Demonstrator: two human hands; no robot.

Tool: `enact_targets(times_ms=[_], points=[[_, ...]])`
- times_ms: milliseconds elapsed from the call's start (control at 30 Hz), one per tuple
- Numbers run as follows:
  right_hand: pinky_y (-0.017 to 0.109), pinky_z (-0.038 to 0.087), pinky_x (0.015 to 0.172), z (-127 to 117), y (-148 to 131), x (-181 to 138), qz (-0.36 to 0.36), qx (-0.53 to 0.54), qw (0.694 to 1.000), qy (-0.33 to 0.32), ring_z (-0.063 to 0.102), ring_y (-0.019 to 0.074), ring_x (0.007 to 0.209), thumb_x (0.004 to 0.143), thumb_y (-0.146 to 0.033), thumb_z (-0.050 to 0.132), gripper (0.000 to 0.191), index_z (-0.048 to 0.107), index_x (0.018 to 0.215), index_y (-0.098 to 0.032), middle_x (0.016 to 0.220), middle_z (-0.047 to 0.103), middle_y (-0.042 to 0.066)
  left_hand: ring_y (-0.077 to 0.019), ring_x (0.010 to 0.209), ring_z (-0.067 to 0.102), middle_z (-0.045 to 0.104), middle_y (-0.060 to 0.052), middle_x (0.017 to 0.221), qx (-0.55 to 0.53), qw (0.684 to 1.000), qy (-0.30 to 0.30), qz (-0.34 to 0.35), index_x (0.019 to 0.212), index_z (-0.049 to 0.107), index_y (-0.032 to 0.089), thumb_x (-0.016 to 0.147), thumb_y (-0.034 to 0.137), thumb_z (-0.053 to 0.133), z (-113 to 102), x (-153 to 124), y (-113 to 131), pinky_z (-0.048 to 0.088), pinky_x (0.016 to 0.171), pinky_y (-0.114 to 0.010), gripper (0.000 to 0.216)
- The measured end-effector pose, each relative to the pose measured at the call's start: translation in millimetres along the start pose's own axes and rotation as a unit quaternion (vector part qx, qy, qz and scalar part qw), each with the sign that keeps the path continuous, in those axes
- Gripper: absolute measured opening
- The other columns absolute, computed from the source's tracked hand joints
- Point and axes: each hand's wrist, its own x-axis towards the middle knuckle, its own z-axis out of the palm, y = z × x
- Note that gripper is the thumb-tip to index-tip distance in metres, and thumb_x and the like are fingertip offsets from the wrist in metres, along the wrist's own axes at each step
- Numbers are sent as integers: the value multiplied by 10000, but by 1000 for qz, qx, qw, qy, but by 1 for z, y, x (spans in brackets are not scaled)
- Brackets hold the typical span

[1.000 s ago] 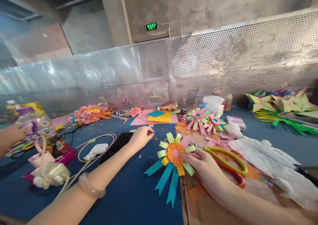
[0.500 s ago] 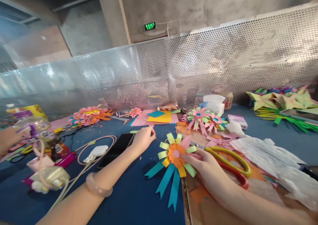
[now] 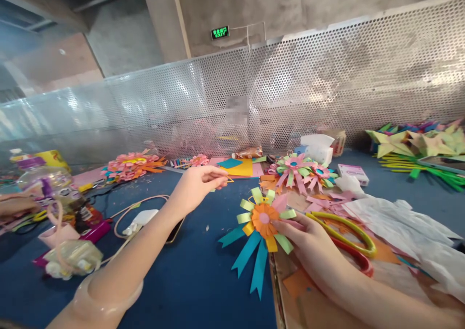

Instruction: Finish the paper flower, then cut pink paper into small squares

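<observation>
My right hand (image 3: 308, 237) grips a paper flower (image 3: 264, 218) by its right side. The flower has an orange pleated centre with a pink dot, light green and yellow looped petals, a pink petal, and blue notched tails hanging below. My left hand (image 3: 194, 186), out over the blue table (image 3: 189, 275), is closed in a pinch. A small, thin yellow strip (image 3: 230, 180) shows at its fingertips; its exact shape is too small to tell. A pale bracelet (image 3: 105, 295) circles the left forearm. Beneath that arm a phone (image 3: 176, 229) is mostly hidden.
Yellow-and-red-handled scissors (image 3: 348, 239) lie by my right hand, near crumpled white tissue (image 3: 395, 227). Finished paper flowers (image 3: 296, 169), coloured sheets (image 3: 241, 166) and a pink flower cluster (image 3: 131, 166) line the back. A bottle (image 3: 47, 181), cables and another person's hand (image 3: 18, 205) are left.
My left hand has risen slightly and swung left, its fingers stretched further toward the right. The view has shifted a little; my right hand keeps the flower in the same grip.
</observation>
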Motion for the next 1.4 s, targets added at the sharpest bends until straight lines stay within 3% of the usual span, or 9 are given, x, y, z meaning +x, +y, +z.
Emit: enact_targets(times_ms=[167,433,933,1400], points=[[290,504,631,-2,-3,-2,-35,53,998,15,656,205,693,637,-334,730,291,640,857,-167,767,697,48,-159,710,659,701,-52,797,-24,999,-26,13,905,667,167,742,318,611,9,-17,25,552,703,-298,230],[321,515,731,-6,-3,1,-44,96,994,24,661,231,827,618,-303,758,295,641,860,-180,913,698,64,-150,695,646,696,-10,778,10,999,6,48,810,683,225,724,307,630,28,-47,55,549,631,-246,130],[354,530,673,-7,-2,0,-41,44,998,-3,651,283,867,640,-349,738,256,650,837,-211,936,699,78,-141,693,629,688,-13,792,21,998,-22,54,797,688,217,740,269,603,42,-44,41,536,645,-251,114],[310,514,658,-7,-3,-1,-39,72,996,-19,658,242,821,664,-314,727,265,637,878,-185,917,698,75,-136,671,617,688,-23,791,71,995,-4,70,795,687,203,748,285,588,48,-42,33,516,615,-240,137]])
